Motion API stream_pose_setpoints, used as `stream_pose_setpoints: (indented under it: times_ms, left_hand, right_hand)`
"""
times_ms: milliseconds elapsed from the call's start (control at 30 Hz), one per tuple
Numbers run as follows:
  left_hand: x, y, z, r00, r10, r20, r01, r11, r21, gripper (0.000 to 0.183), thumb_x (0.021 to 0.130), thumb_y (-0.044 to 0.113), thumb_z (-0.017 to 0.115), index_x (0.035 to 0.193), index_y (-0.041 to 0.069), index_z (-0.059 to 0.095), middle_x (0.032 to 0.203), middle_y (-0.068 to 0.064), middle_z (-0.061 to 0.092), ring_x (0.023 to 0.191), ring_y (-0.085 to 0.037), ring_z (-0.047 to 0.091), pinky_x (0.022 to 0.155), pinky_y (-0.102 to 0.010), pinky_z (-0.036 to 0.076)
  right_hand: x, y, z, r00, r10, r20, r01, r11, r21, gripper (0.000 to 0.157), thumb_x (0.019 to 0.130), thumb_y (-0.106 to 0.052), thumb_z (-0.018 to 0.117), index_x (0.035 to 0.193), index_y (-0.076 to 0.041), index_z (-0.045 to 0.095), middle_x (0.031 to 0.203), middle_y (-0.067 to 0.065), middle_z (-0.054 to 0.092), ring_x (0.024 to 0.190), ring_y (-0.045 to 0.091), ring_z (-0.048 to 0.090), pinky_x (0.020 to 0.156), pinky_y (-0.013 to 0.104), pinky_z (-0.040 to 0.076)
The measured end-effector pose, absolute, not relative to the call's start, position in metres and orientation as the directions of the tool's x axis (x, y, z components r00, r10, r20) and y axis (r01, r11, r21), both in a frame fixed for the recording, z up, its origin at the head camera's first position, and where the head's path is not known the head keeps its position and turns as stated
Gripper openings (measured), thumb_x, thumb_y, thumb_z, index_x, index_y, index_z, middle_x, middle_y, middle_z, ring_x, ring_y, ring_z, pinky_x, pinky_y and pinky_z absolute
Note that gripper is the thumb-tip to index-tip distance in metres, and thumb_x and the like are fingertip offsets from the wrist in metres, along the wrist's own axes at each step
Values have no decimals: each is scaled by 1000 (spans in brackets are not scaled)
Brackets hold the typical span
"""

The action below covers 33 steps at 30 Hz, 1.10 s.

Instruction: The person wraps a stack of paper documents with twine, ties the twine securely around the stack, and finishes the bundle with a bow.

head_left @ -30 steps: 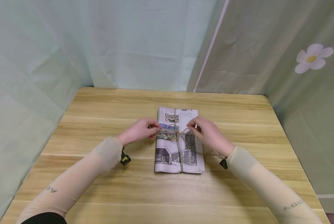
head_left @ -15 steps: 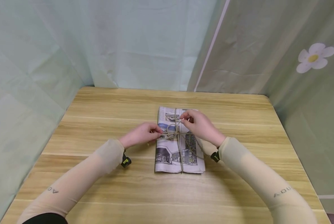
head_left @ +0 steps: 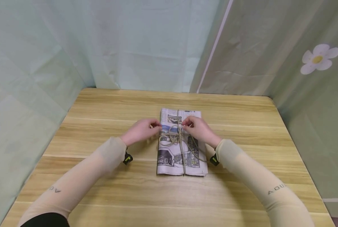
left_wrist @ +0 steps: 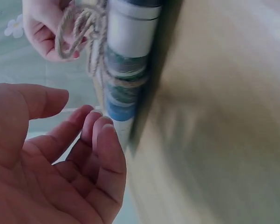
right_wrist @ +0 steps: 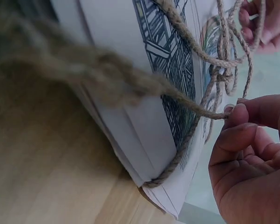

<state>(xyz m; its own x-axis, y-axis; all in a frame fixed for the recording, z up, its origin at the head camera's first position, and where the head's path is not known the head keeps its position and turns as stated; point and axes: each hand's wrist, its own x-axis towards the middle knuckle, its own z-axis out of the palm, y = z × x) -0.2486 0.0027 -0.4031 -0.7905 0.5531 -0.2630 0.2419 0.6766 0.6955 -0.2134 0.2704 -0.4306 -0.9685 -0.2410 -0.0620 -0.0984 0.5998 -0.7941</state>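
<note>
A folded newspaper bundle lies on the table, bound lengthwise and crosswise with brown twine. Loops of the twine gather around a knot in the middle of its top. My right hand is over the bundle's centre, and in the right wrist view thumb and forefinger pinch a strand of the twine. At the bundle's left edge, my left hand has loosely bent fingers; the left wrist view shows a gap between its thumb and fingertips, with nothing held.
The wood-grain table extends around the bundle on all sides. Pale green curtains hang behind it and along both sides, with a white flower print at the right. A frayed twine tail hangs close to the right wrist camera.
My left hand has let go of the twine and risen slightly. The right hand has moved left to the knot, going up and then back down a little, with a strand pinched.
</note>
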Motion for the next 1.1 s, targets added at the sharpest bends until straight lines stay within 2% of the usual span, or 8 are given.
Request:
stream_pose_setpoints:
  times_ms: [100, 200, 433, 567, 667, 867, 1100]
  left_hand:
    - [-255, 11, -398, -797, 552, -244, 287, 703, 650, 28, 103, 29, 61, 121, 10, 70, 109, -6, 70, 82, -24, 66, 76, -40, 55]
    - [-261, 23, -398, -775, 576, -261, 331, 721, 609, 31, 102, 33, 61, 120, 10, 72, 109, -5, 71, 89, -20, 64, 83, -40, 53]
    - [-265, 42, -400, -751, 575, -325, 341, 759, 554, 29, 102, 35, 60, 114, 12, 73, 100, -2, 71, 84, -19, 62, 78, -38, 52]
    - [-263, 47, -400, -745, 578, -333, 325, 751, 575, 28, 102, 36, 59, 108, 13, 73, 89, -1, 69, 77, -19, 59, 72, -36, 50]
    - [-263, 47, -401, -744, 576, -339, 301, 742, 599, 28, 102, 36, 58, 108, 13, 73, 87, -1, 68, 75, -19, 58, 69, -36, 50]
    - [-263, 43, -404, -743, 583, -329, 279, 716, 640, 27, 101, 34, 60, 110, 12, 72, 92, -1, 68, 79, -19, 59, 71, -36, 51]
    - [-262, 40, -407, -752, 580, -314, 257, 696, 671, 26, 103, 29, 58, 115, 11, 72, 100, -3, 68, 84, -20, 59, 76, -36, 50]
  right_hand:
    - [-213, 269, -432, -968, -243, -65, -97, 599, -795, 16, 97, -9, 68, 112, -3, 68, 101, 6, 68, 84, 19, 64, 73, 33, 56]
    - [-213, 268, -432, -968, -244, -65, -96, 591, -801, 18, 97, -8, 69, 113, -3, 68, 101, 6, 68, 83, 19, 64, 72, 33, 56]
    - [-213, 262, -433, -964, -259, -57, -110, 586, -803, 19, 96, -11, 71, 114, -6, 68, 99, 5, 69, 84, 18, 64, 72, 32, 55]
    - [-215, 260, -435, -965, -257, -55, -111, 588, -801, 20, 95, -12, 72, 115, -6, 70, 95, 4, 69, 84, 18, 64, 73, 33, 55]
    - [-216, 259, -435, -963, -261, -59, -115, 603, -789, 22, 95, -16, 73, 115, -6, 71, 94, 3, 70, 85, 18, 64, 75, 34, 55]
    - [-219, 257, -436, -961, -262, -86, -107, 643, -759, 20, 96, -20, 72, 111, -7, 75, 96, 2, 72, 86, 17, 65, 79, 35, 55]
    - [-220, 255, -438, -962, -230, -149, -24, 611, -792, 15, 95, -18, 73, 103, -6, 73, 96, 4, 72, 89, 18, 65, 83, 34, 54]
